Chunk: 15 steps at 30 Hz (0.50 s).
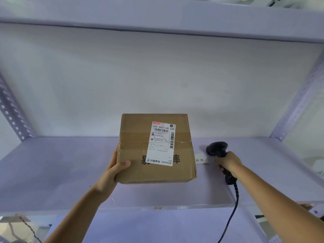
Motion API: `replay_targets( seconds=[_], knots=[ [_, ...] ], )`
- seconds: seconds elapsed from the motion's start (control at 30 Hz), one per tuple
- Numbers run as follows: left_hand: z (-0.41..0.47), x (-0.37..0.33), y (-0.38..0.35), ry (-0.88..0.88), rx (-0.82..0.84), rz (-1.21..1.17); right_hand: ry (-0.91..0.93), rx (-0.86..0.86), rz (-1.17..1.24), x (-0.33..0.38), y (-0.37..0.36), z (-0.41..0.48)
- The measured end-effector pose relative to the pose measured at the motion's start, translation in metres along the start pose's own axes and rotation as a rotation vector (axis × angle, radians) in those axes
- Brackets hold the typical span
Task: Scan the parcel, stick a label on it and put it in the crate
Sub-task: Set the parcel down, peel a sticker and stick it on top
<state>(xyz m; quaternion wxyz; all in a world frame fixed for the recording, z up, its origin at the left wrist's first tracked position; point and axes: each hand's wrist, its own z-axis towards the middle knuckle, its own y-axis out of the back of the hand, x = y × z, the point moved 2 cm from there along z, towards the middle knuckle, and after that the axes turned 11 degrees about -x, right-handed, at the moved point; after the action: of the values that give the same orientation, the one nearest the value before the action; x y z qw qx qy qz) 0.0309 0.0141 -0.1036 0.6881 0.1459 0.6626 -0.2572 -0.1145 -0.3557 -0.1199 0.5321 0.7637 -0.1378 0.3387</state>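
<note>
A brown cardboard parcel [136, 155] is held up over the shelf, its top face tilted toward me. A white shipping label [162, 143] with barcodes is stuck on that face. My left hand [114, 170] grips the parcel's left side, thumb on top. To the right, my right hand [228, 163] holds a black handheld barcode scanner [217, 149] by its handle, with the head turned left toward the parcel, a short gap away. The scanner's black cable [233, 213] hangs down. No crate is in view.
A pale metal shelf board [52, 172] lies under the parcel, with perforated uprights [12, 111] at both sides and another shelf [157, 20] overhead. A small white slip with printed characters [201, 160] lies on the shelf beside the scanner.
</note>
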Motion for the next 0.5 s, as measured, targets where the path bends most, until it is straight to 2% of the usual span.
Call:
replay_targets(
  seconds=[0.1, 0.17, 0.2, 0.23, 0.27, 0.33, 0.4, 0.43, 0.5],
  knots=[
    [-0.001, -0.003, -0.001, 0.007, 0.010, 0.001, -0.033, 0.090, 0.024, 0.008, 0.022, -0.013],
    [-0.002, -0.002, -0.001, 0.015, 0.011, 0.001, 0.062, -0.080, -0.034, 0.016, 0.043, -0.029],
    [-0.001, -0.002, -0.001, 0.020, 0.011, -0.003, 0.149, -0.168, 0.044, 0.021, 0.047, -0.038],
    [-0.001, -0.002, -0.001, 0.027, 0.011, -0.006, 0.225, -0.178, 0.197, 0.028, 0.049, -0.055],
    [0.000, -0.002, -0.001, 0.034, 0.011, -0.011, 0.265, -0.103, 0.342, 0.032, 0.041, -0.070],
    [0.000, -0.001, -0.001, 0.054, 0.014, -0.018, 0.221, 0.174, 0.589, 0.038, 0.013, -0.098],
    [0.000, -0.001, -0.002, 0.068, 0.010, -0.011, 0.238, 0.431, 0.659, 0.037, -0.020, -0.121],
    [-0.001, -0.001, -0.003, 0.068, 0.007, -0.007, 0.285, 0.483, 0.668, 0.039, -0.031, -0.132],
    [-0.002, -0.001, -0.003, 0.076, 0.001, -0.014, 0.308, 0.471, 0.710, 0.044, -0.039, -0.141]
  ],
)
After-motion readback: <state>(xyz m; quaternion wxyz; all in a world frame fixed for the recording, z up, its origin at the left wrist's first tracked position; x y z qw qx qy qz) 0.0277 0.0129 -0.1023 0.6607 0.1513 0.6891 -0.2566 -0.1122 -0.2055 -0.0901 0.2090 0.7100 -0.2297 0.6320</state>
